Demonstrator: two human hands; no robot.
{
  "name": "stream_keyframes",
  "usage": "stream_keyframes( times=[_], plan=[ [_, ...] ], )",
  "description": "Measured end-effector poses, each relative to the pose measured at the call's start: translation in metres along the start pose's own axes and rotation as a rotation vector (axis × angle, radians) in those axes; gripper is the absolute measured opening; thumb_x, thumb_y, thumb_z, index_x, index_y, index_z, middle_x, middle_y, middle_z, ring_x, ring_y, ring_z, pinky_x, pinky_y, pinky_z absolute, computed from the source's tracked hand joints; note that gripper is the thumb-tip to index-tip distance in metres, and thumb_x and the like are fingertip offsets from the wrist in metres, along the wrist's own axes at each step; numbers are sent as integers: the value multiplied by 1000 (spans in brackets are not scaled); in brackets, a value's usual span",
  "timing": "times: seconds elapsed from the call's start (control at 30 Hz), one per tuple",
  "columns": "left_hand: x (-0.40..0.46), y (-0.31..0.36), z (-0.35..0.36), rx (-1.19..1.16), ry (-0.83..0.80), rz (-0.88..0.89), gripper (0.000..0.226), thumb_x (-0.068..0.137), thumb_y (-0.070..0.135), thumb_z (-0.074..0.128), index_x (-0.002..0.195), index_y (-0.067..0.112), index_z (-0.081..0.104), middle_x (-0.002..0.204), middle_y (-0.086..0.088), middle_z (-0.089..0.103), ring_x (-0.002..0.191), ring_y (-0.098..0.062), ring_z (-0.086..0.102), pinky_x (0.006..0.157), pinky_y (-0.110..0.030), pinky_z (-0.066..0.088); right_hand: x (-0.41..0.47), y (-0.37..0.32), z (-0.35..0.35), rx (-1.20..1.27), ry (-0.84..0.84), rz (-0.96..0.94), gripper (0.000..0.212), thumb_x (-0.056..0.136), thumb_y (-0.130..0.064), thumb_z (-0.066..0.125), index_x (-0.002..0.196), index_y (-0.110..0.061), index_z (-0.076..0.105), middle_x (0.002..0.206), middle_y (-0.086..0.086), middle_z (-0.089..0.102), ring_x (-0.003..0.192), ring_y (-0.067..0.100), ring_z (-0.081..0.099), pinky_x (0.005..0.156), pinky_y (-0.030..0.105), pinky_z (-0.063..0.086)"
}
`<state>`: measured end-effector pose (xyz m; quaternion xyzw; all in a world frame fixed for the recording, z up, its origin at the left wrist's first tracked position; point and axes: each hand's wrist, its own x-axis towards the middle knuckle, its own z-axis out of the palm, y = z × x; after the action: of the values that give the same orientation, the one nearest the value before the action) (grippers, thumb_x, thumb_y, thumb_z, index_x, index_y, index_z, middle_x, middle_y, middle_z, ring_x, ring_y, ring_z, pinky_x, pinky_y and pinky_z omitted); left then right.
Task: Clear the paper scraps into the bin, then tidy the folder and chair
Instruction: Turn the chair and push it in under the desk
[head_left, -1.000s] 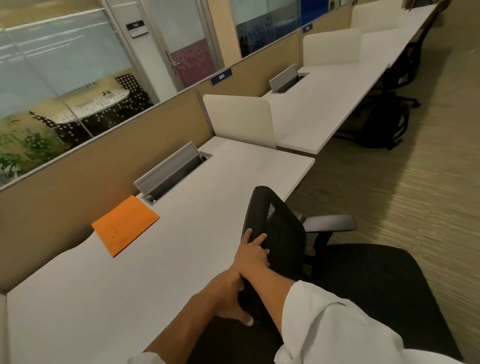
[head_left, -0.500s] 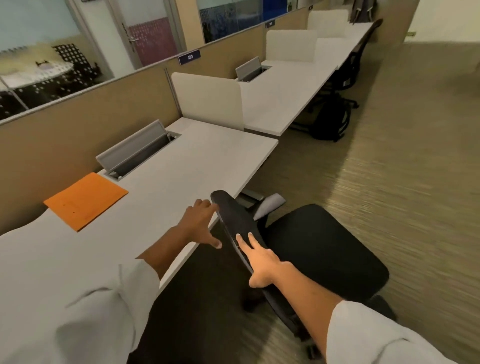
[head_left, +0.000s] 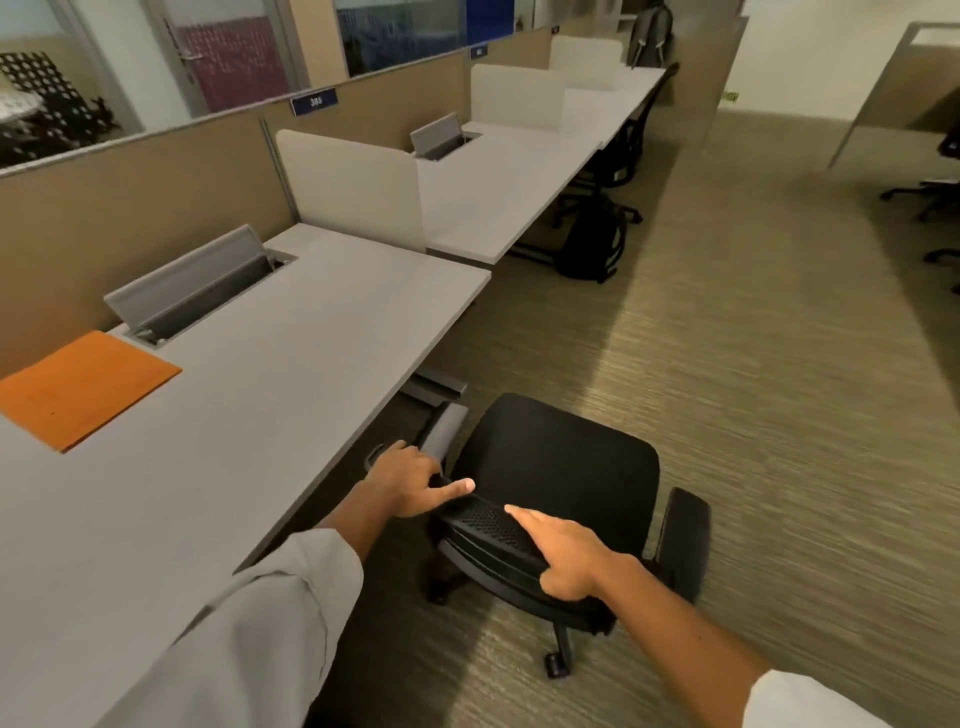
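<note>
A black office chair (head_left: 558, 462) stands on the carpet beside the white desk (head_left: 249, 415), its seat turned away from me. My left hand (head_left: 410, 480) grips the left end of the backrest top, index finger stretched along it. My right hand (head_left: 563, 558) wraps over the right part of the mesh backrest. An orange folder (head_left: 85, 387) lies flat at the desk's far left, near the partition. No paper scraps or bin are in view.
A grey cable flap (head_left: 192, 280) stands raised behind the folder. A white divider (head_left: 353, 187) separates the neighbouring desk (head_left: 498, 192). A black backpack (head_left: 589, 239) and other chairs (head_left: 631, 150) sit under the far desks. Open carpet (head_left: 779, 389) stretches to the right.
The chair has swung round and moved out from the desk. My left hand went from the desk edge onto the backrest; my right hand shifted along the backrest top.
</note>
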<state>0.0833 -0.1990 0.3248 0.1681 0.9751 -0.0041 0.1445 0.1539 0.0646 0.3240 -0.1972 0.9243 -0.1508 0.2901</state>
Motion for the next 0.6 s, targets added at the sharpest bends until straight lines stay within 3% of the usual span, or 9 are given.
stream_keyframes(
  times=[0.03,0.1,0.2,0.3,0.4,0.47,0.53,0.6],
  plan=[
    [-4,10,4,22,13,4,109,74,96,-2,101,23,75,100,-3,73,103,-19,62,106,-45,39,-8,6,6,-31,43,-3,99,76,-27,66,158,-36,11,163,-7,30,142,23,42,110,40,43],
    [-11,30,13,68,28,9,109,76,94,-3,107,25,75,108,-4,69,107,-22,57,101,-44,39,-22,20,19,-97,139,-17,100,74,-65,62,157,-33,18,158,-8,39,138,20,47,108,41,43],
    [-23,63,22,86,-7,-11,111,74,94,-7,121,29,71,121,-5,64,117,-24,52,102,-46,36,-40,51,26,-171,217,-34,113,66,-100,33,155,-31,25,153,-7,47,133,19,51,105,42,44],
    [-32,96,23,51,-23,-54,114,72,94,-8,121,27,71,123,-3,67,121,-22,53,108,-49,33,-53,81,18,-235,279,-42,116,65,-104,17,151,-29,36,146,-3,56,128,23,56,100,44,47],
    [-34,127,24,-37,-64,-132,116,67,98,-5,118,26,71,116,-1,72,118,-18,60,117,-51,27,-63,106,14,-286,386,-72,111,66,-103,9,134,-28,54,120,0,70,108,25,66,84,42,49],
    [-36,144,30,-67,-54,-186,123,57,102,-8,115,27,70,101,-2,74,101,-19,66,93,-39,45,-70,120,13,-327,448,-78,108,67,-103,6,117,-25,62,100,1,72,93,26,68,76,42,45],
    [-35,164,35,-76,-11,-237,121,55,104,-7,111,29,71,91,-1,74,87,-18,67,69,-32,42,-78,139,10,-349,485,-72,107,66,-103,4,104,-23,65,87,1,70,83,26,66,73,43,40],
    [-34,176,38,-80,7,-281,116,58,104,-3,108,30,71,88,0,73,82,-17,66,63,-31,39,-82,150,3,-360,489,-68,108,64,-104,3,97,-21,65,79,2,67,77,26,64,70,42,37]
  ],
)
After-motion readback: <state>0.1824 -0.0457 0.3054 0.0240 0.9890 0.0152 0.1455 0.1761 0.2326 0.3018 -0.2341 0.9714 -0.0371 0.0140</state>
